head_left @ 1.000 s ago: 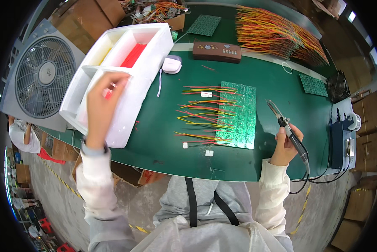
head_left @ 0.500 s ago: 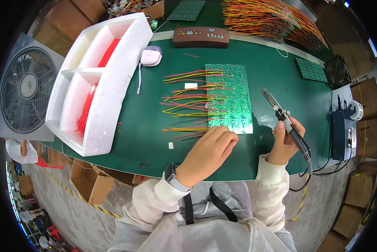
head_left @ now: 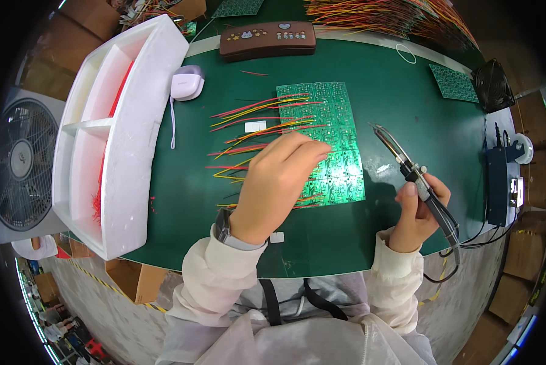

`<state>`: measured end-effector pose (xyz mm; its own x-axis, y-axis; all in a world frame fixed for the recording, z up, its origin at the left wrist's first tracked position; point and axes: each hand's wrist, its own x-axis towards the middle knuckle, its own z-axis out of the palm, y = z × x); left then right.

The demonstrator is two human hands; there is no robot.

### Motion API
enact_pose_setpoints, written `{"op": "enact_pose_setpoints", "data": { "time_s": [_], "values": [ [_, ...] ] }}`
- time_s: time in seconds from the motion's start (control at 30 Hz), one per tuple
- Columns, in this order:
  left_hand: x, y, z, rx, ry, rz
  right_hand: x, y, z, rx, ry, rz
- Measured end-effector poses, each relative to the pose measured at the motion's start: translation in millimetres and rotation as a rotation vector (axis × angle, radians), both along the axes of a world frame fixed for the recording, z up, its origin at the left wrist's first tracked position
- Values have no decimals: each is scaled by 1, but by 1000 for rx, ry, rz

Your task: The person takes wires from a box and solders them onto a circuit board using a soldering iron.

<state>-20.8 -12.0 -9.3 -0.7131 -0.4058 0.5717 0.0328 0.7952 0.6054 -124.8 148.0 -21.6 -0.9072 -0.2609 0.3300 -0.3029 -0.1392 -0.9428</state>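
Observation:
A green circuit board panel (head_left: pixel 337 115) lies on the bench, with red, yellow and black wires (head_left: pixel 236 114) reaching over its left side. Above its middle is my left hand (head_left: pixel 279 173), fingers curled and pressed together. Whatever they may pinch is hidden beneath the hand, which also covers some wires. My right hand (head_left: pixel 416 210) grips a soldering iron (head_left: pixel 420 188) right of the board. The iron's tip and thin feed tube point up and left, apart from the board.
A white foam box (head_left: pixel 130 146) with red wires stands left, beside a fan (head_left: pixel 22 161). A brown case (head_left: pixel 267 41), a pale earbud case (head_left: pixel 187 83) and a wire bundle (head_left: pixel 382 18) lie farther back. The iron's cable runs toward a dark blue station (head_left: pixel 498 188) at right.
My left hand has moved forward from the board's near edge to over its middle. My right hand still holds the soldering iron. The view has shifted slightly.

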Motion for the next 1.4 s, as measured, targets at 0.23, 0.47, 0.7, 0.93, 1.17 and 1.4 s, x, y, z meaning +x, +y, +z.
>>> {"op": "enact_pose_setpoints", "data": {
  "time_s": [0.23, 0.47, 0.7, 0.93, 1.17, 1.4],
  "values": [
    [-10, -3, 9, 16, -99, 51, 0, 2, 0, 20, 13, -15],
    [-12, -10, -4, 68, -147, 2, -22, 6, 13, 167, 337, 162],
    [-13, -7, -8, 84, -146, 48, -23, 4, -3, 118, 274, 180],
    [-15, -9, -13, 75, -168, 54, -21, 4, -4, 168, 280, 173],
    [-15, -7, -12, 122, -196, 58, -21, 4, -4, 196, 291, 222],
    [-16, -7, -15, 102, -216, 71, -23, 5, -4, 223, 343, 237]
  ]
}}
